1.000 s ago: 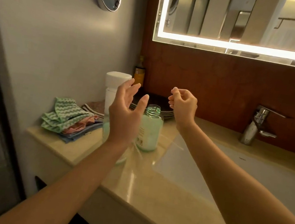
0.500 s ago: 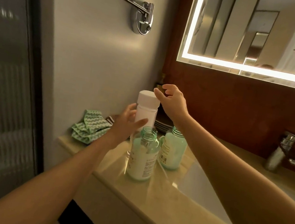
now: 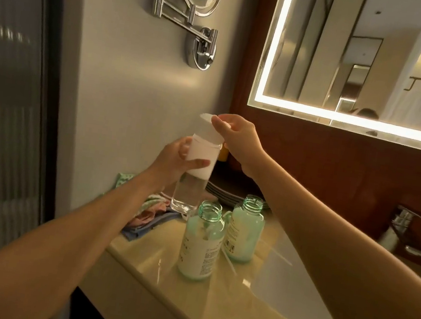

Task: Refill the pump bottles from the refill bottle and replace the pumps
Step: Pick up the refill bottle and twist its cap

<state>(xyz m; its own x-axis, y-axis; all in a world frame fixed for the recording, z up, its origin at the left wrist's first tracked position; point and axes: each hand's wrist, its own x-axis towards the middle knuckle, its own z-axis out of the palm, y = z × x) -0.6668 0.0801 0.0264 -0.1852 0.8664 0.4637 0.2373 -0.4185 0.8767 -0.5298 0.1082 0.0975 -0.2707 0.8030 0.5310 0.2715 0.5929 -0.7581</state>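
Left hand (image 3: 174, 159) grips near-upright refill bottle (image 3: 196, 173), right hand (image 3: 237, 136) on cap (image 3: 211, 128).

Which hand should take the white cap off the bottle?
Right. The right hand has its fingers on the cap at the top. The left hand grips the bottle round its middle, so it likely just steadies it.

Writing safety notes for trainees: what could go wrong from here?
The clear, white-labelled refill bottle is held aloft by the left hand while the right hand grips its white cap. A slipping grip might drop it onto the nearer green-tinted open pump bottle below, which stands close to the beige counter edge and could topple off.
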